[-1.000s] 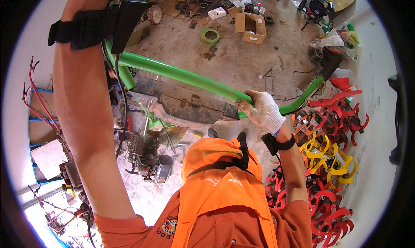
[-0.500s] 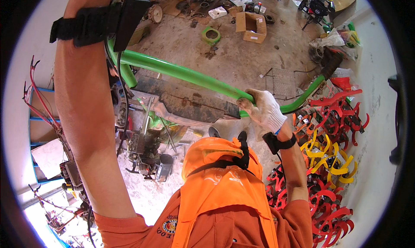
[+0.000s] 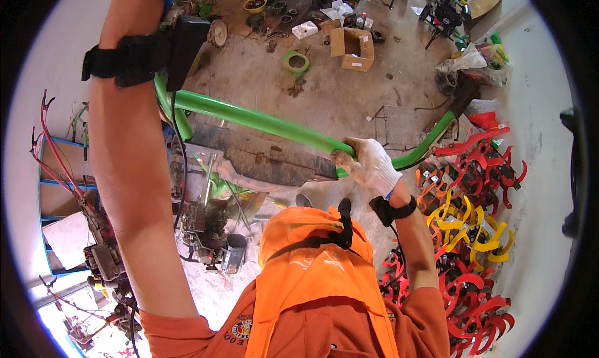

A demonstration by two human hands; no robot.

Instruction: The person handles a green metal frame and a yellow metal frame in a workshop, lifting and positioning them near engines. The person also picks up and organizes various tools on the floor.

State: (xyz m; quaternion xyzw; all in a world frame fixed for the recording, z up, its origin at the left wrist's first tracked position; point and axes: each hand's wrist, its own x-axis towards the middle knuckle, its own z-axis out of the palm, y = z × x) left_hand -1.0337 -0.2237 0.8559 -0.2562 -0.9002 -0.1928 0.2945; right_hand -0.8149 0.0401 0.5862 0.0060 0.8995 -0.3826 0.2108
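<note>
A long green metal handlebar (image 3: 262, 121) runs from beside my left forearm to the right, then bends up to a dark grip (image 3: 465, 95). My right hand (image 3: 373, 164), in a soiled white knitted glove, is closed round the tube near its middle. Below the tube lies a long dirty dark panel (image 3: 256, 153); whether they are joined I cannot tell. My left forearm (image 3: 131, 164) reaches up past the tube's left end. A black strap and box sit on it, and the hand itself is beyond the top edge, with only a bit of blue showing at the wrist.
Red curved tiller blades (image 3: 474, 295) and yellow ones (image 3: 471, 230) are heaped at the right by the wall. A greasy engine-like machine (image 3: 206, 227) stands at lower left. On the far floor are an opened cardboard box (image 3: 352, 49) and a green ring-shaped part (image 3: 295, 63).
The handlebar and my right hand have shifted slightly left in the picture, the hand still gripping the tube. The far floor things appear a little lower on the left and higher on the right.
</note>
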